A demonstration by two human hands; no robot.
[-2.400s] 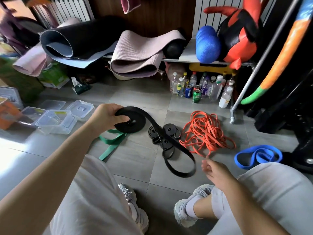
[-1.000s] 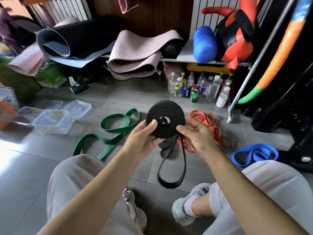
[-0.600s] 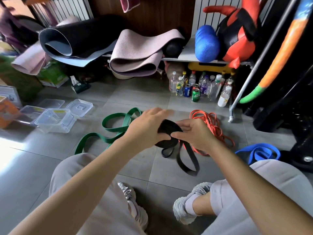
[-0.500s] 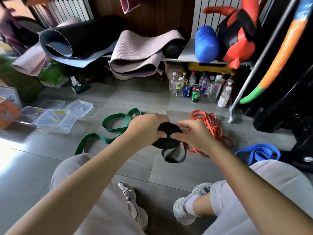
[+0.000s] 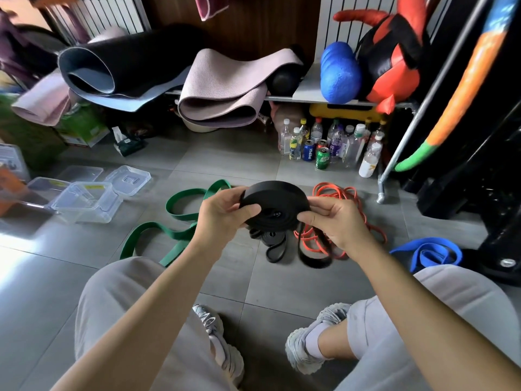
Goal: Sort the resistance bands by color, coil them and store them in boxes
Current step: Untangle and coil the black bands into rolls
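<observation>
Black resistance band (image 5: pixel 277 198), wound into a flat coil at frame centre, is pinched at opposite edges by the left hand (image 5: pixel 222 218) and right hand (image 5: pixel 335 221). Soft, springy rubber, it will likely unwind. Its loose tail (image 5: pixel 311 265) seems to hang at lower right, so grip across the layers.

A home workout storage corner: rolled yoga mats (image 5: pixel 220 88) on a low shelf (image 5: pixel 308 90) at twelve o'clock, a blue foam roller (image 5: pixel 339 74) at one, radiators (image 5: pixel 112 12) behind, and drink bottles (image 5: pixel 332 148) on the grey tiled floor (image 5: pixel 239 156).
</observation>
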